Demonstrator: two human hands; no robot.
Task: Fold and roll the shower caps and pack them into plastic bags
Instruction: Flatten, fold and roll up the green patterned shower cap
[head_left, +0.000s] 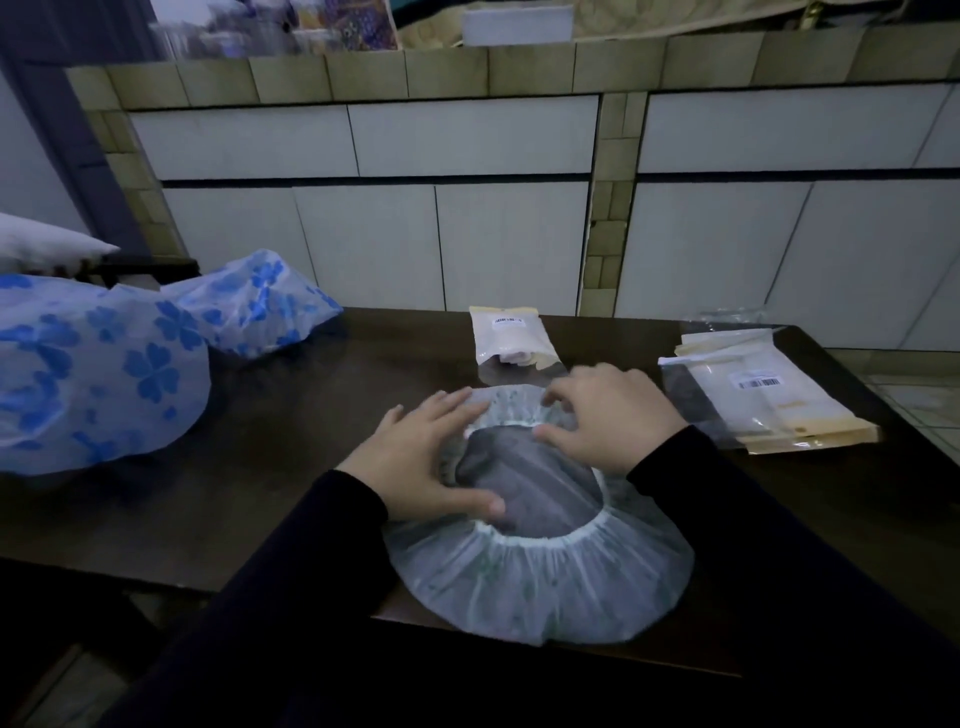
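while a translucent shower cap (540, 577) lies spread on the near edge of the dark table (270, 467), elastic opening upward, the left hand (423, 457) rests flat on its left rim, fingers straight and spread wide. the right hand (608, 410) bears on the far rim with fingers bent; whether they pinch the elastic cannot be told. beyond the cap lies a packed bag (511, 340); at right, a stack of plastic bags (763, 395); at left, blue-flowered shower caps (119, 364).
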